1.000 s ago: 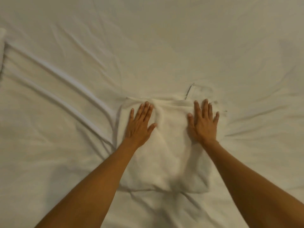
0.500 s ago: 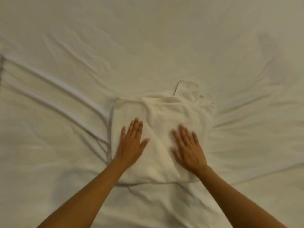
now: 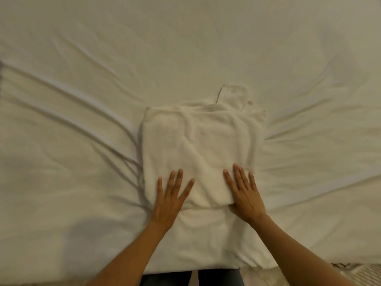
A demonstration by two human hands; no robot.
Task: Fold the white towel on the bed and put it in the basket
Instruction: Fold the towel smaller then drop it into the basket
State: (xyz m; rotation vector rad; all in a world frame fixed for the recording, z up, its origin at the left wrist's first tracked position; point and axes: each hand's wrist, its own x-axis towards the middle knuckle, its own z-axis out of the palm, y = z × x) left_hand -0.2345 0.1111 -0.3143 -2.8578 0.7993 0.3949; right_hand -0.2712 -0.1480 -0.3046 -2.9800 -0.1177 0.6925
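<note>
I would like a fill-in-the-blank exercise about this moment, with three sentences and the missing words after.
1. Both hands lie flat, fingers spread, on the ____ edge of the white towel.
2. The left hand and the right hand hold ____.
3. The towel rests on a wrinkled ____.

Missing words: near; nothing; bed sheet

Both forearms run out of the bottom edge, the right hand (image 3: pixel 246 195) hides the near right corner of the folded white towel (image 3: pixel 198 145), the bed (image 3: pixel 82 48) overruns every other edge, and the basket is not in view.
</note>
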